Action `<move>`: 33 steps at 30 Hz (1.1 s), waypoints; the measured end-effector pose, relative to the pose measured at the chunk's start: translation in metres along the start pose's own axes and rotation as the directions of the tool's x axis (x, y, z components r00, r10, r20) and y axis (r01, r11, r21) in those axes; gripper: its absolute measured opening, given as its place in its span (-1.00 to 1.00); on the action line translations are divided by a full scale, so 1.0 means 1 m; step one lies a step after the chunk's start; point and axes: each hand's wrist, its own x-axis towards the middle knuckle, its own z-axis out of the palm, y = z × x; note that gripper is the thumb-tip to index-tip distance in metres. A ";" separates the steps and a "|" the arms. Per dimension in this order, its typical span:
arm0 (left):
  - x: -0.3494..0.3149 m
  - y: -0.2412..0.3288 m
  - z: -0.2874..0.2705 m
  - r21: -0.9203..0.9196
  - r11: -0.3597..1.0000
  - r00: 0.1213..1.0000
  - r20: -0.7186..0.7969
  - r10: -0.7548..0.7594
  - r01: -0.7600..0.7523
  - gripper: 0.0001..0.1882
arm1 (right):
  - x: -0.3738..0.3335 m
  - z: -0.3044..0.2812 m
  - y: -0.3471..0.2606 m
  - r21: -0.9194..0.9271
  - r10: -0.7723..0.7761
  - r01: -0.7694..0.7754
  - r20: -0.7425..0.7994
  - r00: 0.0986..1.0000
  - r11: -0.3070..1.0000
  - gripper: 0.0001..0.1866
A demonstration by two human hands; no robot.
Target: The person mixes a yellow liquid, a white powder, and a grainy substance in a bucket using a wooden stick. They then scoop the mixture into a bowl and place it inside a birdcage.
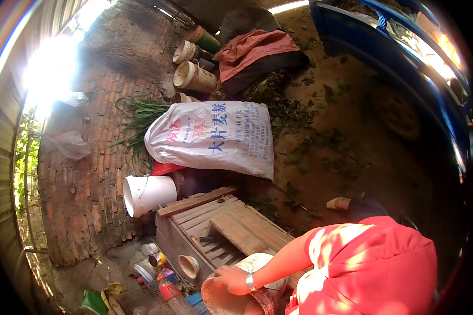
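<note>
1. Left hand (231, 277), wristwatch band at the wrist: fingers curled down over the near rim of a round, dirt-stained pale bucket (244, 294) at the lower edge of the view; grip closed on that rim, palm down.
2. Right hand: out of view; openness and contents impossible to tell.
3. Pale bucket: low in the view, just beside the near corner of a weathered wooden slatted crate (223, 228), in front of a red short-sleeved garment (373, 268) on the wearer's body.
4. Wooden crate: planks on top, one loose board lying across its far edge; standing on bare earth.
5. White plastic bucket (147, 194): on its side, mouth to the left, just beside the crate's far left corner and against a red brick wall (84, 173).
6. Large white woven plastic sack with red and blue print (213, 136): beyond the crate, leaning near the wall, a bundle of long green leaves (142, 118) behind its left end.
7. Three pale cylindrical containers (194, 76): stacked near the top, beside a rumpled red cloth (255, 50).
8. Small tins, a bowl and bottles (163, 268): scattered on the ground left of the crate, near the held bucket.
9. Blue vehicle body (404, 68): along the upper right, well apart from the hand; green leaf litter on the earth between.
</note>
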 end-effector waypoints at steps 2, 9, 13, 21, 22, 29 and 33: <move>-0.003 0.004 0.002 -0.150 0.989 1.000 0.004 -0.019 0.019 -0.76 | 0.001 0.000 0.000 -0.025 -0.035 0.035 -0.022 0.999 0.999 -0.64; -0.032 -0.002 -0.002 -0.603 0.792 0.989 -0.027 -0.145 0.100 -0.75 | 0.001 -0.002 0.002 -0.037 0.006 -0.005 0.039 0.999 0.999 -0.77; -0.055 -0.029 -0.018 -0.476 0.879 0.986 -0.135 -0.095 0.020 -0.74 | 0.005 0.002 0.006 -0.063 0.009 -0.008 0.023 1.000 0.998 -0.78; -0.068 -0.004 -0.052 0.813 0.580 0.806 -0.380 0.454 0.056 -0.77 | 0.005 0.002 0.007 -0.036 -0.032 0.031 -0.012 0.999 0.999 -0.84; -0.053 0.008 -0.057 0.831 0.557 0.823 -0.315 0.472 -0.001 -0.77 | 0.004 0.000 0.005 -0.035 -0.037 0.036 -0.012 0.999 0.999 -0.84; 0.014 0.042 -0.042 0.875 0.430 0.973 0.165 0.162 -0.220 -0.79 | 0.000 -0.021 0.014 -0.053 0.002 -0.002 0.003 1.000 0.999 -0.80; -0.020 0.024 -0.018 0.803 0.490 0.937 0.241 0.254 -0.339 -0.82 | 0.003 -0.022 0.025 -0.124 -0.041 0.045 0.033 0.999 0.991 -0.73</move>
